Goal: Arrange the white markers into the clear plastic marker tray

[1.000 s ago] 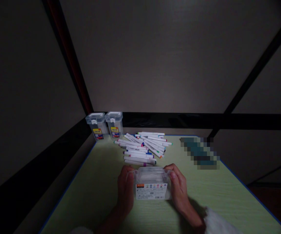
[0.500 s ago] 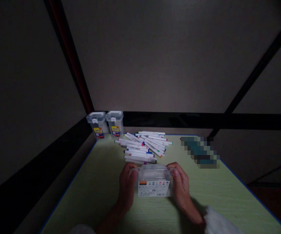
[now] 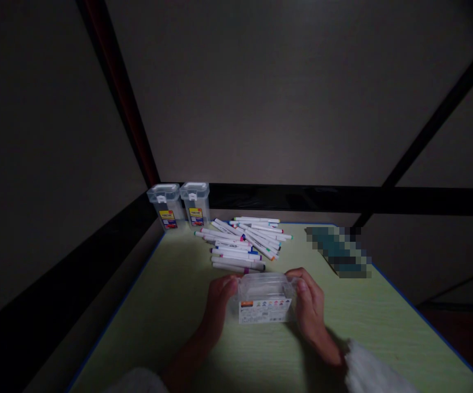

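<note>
A clear plastic box (image 3: 265,292) with a printed white label on its near side is between my hands at the front middle of the table. My left hand (image 3: 220,303) grips its left end, thumb on top near the rim. On the right end, my right hand (image 3: 309,303) holds it with the thumb up and fingers behind. The fingers' far parts are hidden behind the box. Just beyond it lies a loose pile of white markers (image 3: 236,254) with coloured ends.
Two clear lidded boxes with yellow labels, a left one (image 3: 166,210) and a right one (image 3: 196,207), stand at the table's back left corner. A pixelated flat thing (image 3: 337,252) lies at the right. Walls border the green table (image 3: 138,322) behind and left.
The box and both my hands have shifted slightly right and up in the view. The grip on both ends stays, and the markers lie as before.
</note>
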